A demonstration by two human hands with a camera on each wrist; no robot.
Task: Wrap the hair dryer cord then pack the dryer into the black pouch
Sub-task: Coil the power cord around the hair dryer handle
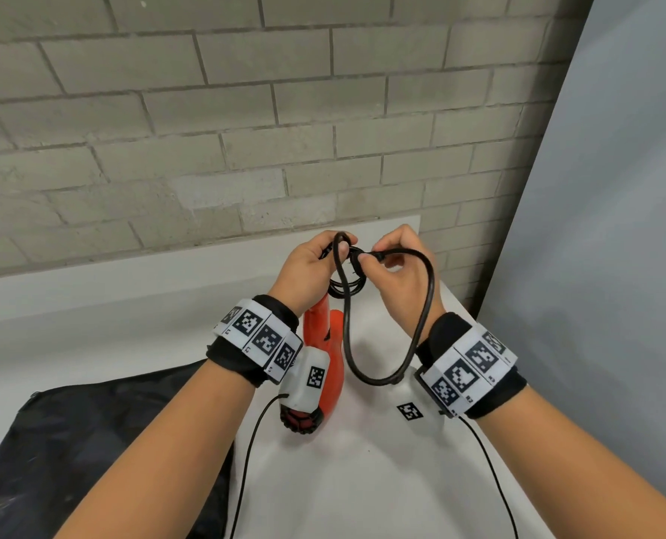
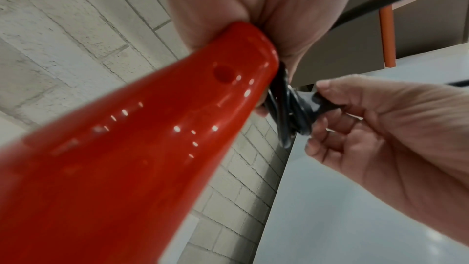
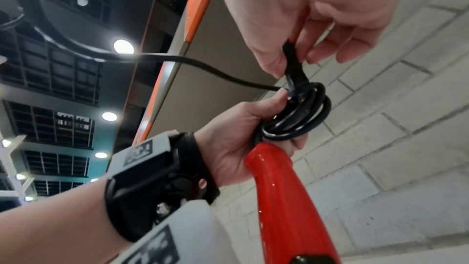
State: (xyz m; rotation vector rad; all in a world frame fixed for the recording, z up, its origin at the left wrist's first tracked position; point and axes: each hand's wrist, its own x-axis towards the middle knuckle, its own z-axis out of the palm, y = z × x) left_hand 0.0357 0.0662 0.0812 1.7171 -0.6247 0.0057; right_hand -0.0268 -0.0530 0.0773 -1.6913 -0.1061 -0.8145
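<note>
The red hair dryer (image 1: pixel 325 367) is held upright over the white table (image 1: pixel 382 480), handle up. My left hand (image 1: pixel 339 250) grips the top of the handle (image 3: pixel 279 188) together with a small coil of black cord (image 3: pixel 299 115) bunched at the handle's end. To its right, my right hand (image 1: pixel 366 258) pinches the cord's plug end (image 3: pixel 294 61) just above the coil. A long slack loop of cord (image 1: pixel 386 324) hangs between the hands down to wrist height. The black pouch (image 1: pixel 90 441) lies flat at the lower left.
A grey brick wall (image 1: pixel 246 130) stands close behind the table. A grey panel (image 1: pixel 615 227) closes off the right side. Thin black wires (image 1: pixel 491 472) run from both wrist bands back toward me across the table.
</note>
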